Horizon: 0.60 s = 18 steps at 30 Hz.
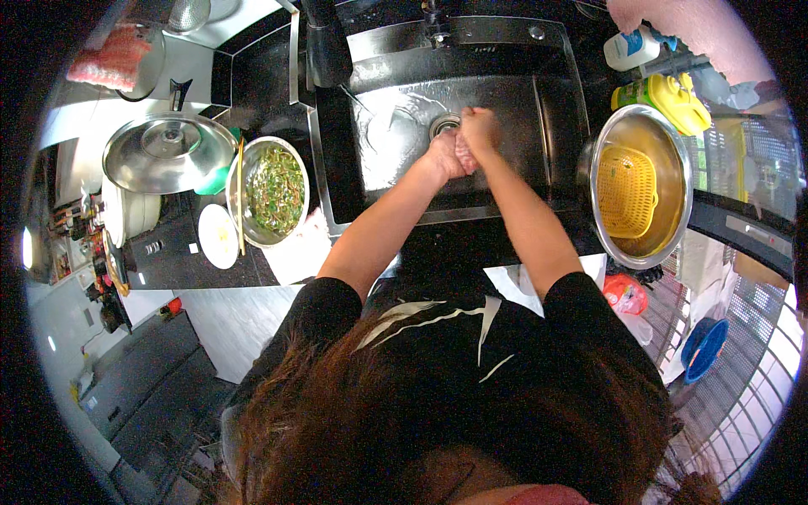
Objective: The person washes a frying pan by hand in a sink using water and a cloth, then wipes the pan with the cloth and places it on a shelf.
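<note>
Both my hands are together over a stainless steel sink (404, 82), near its drain (445, 124). My left hand (444, 155) is closed around a small pinkish bundle (466, 159), which looks like a wet cloth, though its material is not certain. Pressed against it from the right is my right hand (480, 131), with its fingers curled into a fist. Most of the bundle is hidden by my fingers. Water shines on the sink floor to the left of my hands, and the faucet (437, 31) stands at the far rim.
Left of the sink are a metal bowl of greens (276, 196), chopsticks (240, 196), a white plate (218, 237) and a lidded wok (170, 154). A yellow plastic basket (625, 192) sits inside a large metal basin (670, 189) on the right, beside a yellow jug (678, 101).
</note>
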Motion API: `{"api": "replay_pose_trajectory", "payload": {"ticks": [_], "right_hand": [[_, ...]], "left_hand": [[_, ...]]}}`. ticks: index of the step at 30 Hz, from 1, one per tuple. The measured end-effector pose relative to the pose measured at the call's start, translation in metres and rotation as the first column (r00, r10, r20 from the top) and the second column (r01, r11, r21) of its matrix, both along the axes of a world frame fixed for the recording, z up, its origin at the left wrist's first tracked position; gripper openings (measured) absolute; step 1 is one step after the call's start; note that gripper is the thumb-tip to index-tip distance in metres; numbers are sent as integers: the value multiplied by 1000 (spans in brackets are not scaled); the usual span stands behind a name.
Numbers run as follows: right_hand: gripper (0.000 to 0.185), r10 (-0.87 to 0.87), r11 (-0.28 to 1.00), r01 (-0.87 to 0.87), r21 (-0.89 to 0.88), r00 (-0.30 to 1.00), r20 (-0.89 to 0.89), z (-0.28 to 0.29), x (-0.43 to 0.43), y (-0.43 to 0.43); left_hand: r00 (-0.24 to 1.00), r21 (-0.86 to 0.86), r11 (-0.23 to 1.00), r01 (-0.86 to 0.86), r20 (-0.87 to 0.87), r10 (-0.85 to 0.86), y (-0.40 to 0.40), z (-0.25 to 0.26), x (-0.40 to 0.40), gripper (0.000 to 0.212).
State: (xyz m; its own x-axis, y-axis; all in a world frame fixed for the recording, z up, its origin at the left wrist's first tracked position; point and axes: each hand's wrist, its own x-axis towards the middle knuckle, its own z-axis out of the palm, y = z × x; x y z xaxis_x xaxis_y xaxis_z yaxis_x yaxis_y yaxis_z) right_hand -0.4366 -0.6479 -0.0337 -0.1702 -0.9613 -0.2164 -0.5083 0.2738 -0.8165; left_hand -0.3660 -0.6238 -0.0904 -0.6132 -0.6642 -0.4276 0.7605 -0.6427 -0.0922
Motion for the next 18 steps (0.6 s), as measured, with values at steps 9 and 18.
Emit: {"api": "replay_pose_trajectory", "payload": {"ticks": [9, 18], "right_hand": [[33, 140, 990, -136, 40, 985, -101, -8, 16, 12], [28, -161, 503, -760, 411, 385, 909, -80, 58, -22]], "left_hand": [[953, 70, 995, -74, 297, 50, 7, -35, 9, 34], [802, 150, 846, -512, 437, 408, 57, -38, 147, 38]]}}
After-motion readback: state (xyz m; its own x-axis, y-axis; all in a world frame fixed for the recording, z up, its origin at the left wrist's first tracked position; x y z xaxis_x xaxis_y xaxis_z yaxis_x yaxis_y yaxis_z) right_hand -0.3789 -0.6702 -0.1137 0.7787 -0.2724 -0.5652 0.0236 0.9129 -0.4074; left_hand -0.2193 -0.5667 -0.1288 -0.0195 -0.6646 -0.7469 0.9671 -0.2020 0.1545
